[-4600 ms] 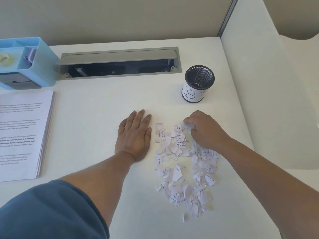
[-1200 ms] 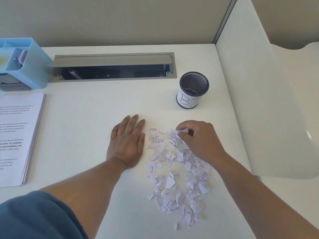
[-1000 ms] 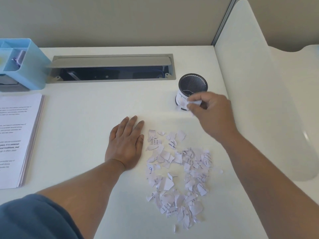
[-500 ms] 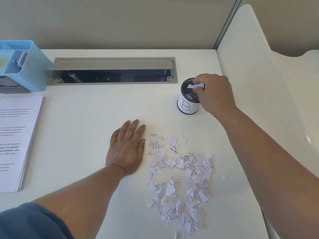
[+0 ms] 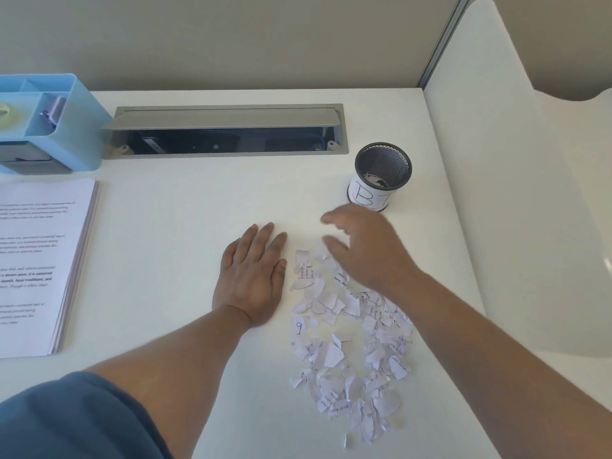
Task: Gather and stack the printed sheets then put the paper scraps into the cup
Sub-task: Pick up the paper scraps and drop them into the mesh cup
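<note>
Hovering over the far end of the paper scraps (image 5: 347, 342), right hand (image 5: 367, 250) blurred, fingers spread, empty. Left hand (image 5: 251, 279) flat on desk (image 5: 185, 200). Cup (image 5: 381, 175) far right; printed sheets (image 5: 39, 263) stacked left.

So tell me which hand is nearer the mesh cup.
Right. The right hand hovers just in front of the mesh cup, over the paper scraps; the left hand lies flat on the desk, farther left.
</note>
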The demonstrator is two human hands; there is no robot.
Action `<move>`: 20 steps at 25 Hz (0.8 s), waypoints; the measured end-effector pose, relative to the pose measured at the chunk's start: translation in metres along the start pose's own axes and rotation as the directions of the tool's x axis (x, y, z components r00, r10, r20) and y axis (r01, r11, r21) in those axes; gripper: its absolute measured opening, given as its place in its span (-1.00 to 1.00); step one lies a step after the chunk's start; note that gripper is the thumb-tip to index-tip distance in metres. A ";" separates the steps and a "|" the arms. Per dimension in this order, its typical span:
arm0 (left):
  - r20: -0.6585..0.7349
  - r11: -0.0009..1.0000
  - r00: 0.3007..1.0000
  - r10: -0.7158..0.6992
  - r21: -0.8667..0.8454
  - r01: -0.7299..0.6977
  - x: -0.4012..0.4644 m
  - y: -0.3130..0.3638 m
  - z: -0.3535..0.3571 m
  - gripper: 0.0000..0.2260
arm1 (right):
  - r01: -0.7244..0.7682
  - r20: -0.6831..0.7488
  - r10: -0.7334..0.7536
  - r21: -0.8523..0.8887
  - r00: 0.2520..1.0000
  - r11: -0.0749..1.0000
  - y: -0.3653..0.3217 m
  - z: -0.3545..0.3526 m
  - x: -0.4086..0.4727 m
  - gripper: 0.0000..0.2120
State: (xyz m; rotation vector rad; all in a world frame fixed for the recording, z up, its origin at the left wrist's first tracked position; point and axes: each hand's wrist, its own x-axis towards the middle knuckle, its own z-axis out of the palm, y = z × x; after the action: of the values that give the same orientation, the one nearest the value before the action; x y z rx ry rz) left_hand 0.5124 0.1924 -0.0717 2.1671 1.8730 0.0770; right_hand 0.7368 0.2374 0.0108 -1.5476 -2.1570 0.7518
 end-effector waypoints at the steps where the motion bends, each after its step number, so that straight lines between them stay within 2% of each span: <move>1: 0.000 1.000 1.000 0.002 0.001 -0.002 0.000 0.000 0.000 -0.48 | -0.035 0.135 0.038 -0.020 0.990 0.999 -0.003 0.012 -0.007 -0.63; 3: -0.001 1.000 1.000 0.004 0.001 -0.004 0.000 0.000 0.000 -0.48 | -0.068 0.322 0.097 -0.100 0.942 0.993 -0.010 0.029 -0.015 -0.48; 6: -0.006 1.000 1.000 0.004 -0.006 -0.004 0.000 0.000 0.001 -0.47 | -0.025 0.388 0.086 -0.161 0.918 0.987 -0.017 0.039 -0.015 -0.42; 8: -0.008 1.000 1.000 0.004 -0.003 -0.004 0.000 0.000 0.001 -0.47 | 0.002 0.396 0.087 -0.218 0.914 0.976 -0.018 0.045 -0.011 -0.53; 11: -0.007 1.000 1.000 0.003 -0.001 -0.003 0.000 0.001 0.001 -0.47 | -0.001 0.376 0.091 -0.233 0.922 0.973 -0.016 0.055 -0.008 -0.86; 12: -0.007 1.000 1.000 0.004 -0.001 -0.004 0.000 0.001 0.001 -0.47 | -0.006 0.373 0.092 -0.226 0.923 0.974 -0.015 0.057 -0.009 -0.91; 16: -0.014 1.000 1.000 0.007 0.001 -0.007 0.001 0.000 0.002 -0.48 | -0.024 0.358 0.089 -0.183 0.929 0.983 -0.010 0.058 -0.010 -0.79; 20: -0.014 1.000 1.000 0.005 -0.001 -0.005 0.001 0.000 0.002 -0.48 | -0.116 0.264 0.127 -0.058 0.956 0.992 -0.011 0.040 -0.013 -0.77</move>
State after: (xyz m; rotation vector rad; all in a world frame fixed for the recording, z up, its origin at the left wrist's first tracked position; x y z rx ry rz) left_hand 0.5133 0.1925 -0.0738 2.1763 1.8744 0.0942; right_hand 0.7093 0.2141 -0.0132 -1.6969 -2.2938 1.0145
